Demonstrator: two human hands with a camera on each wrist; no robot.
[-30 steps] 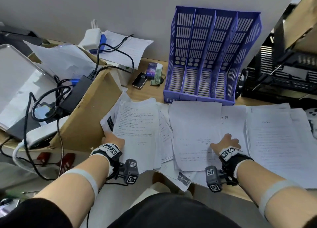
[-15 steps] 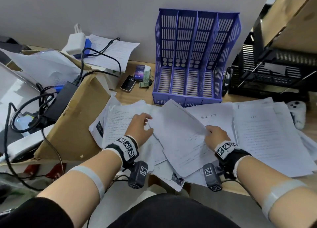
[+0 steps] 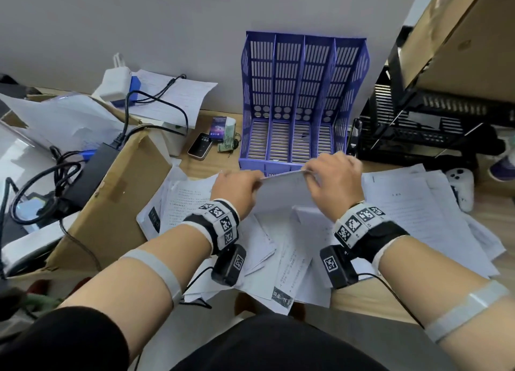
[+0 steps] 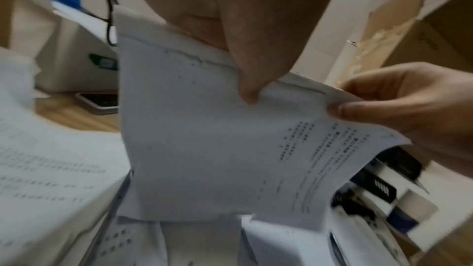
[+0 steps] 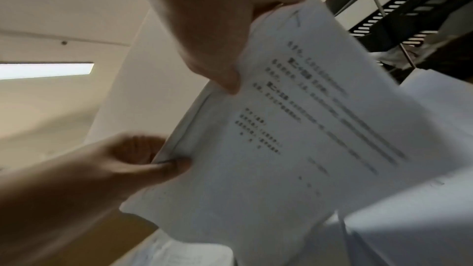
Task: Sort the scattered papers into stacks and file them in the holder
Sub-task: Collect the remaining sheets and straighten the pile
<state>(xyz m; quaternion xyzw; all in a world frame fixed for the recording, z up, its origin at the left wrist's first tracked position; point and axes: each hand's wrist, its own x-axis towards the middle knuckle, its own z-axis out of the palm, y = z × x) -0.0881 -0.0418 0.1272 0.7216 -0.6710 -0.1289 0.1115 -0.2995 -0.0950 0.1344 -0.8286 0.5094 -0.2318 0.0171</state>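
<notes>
Both hands are gripping one bundle of papers (image 3: pixel 281 192) upright above the desk (image 3: pixel 362 298). The left hand (image 3: pixel 237 188) is pinching the top edge at its left end, the right hand (image 3: pixel 333 181) is clamping the same edge at its right end, thumbs on the printed side. Loose sheets (image 3: pixel 412 217) are lying scattered under and at three o'clock of the bundle. The purple file holder (image 3: pixel 303 97) is standing at twelve o'clock, just beyond the hands.
</notes>
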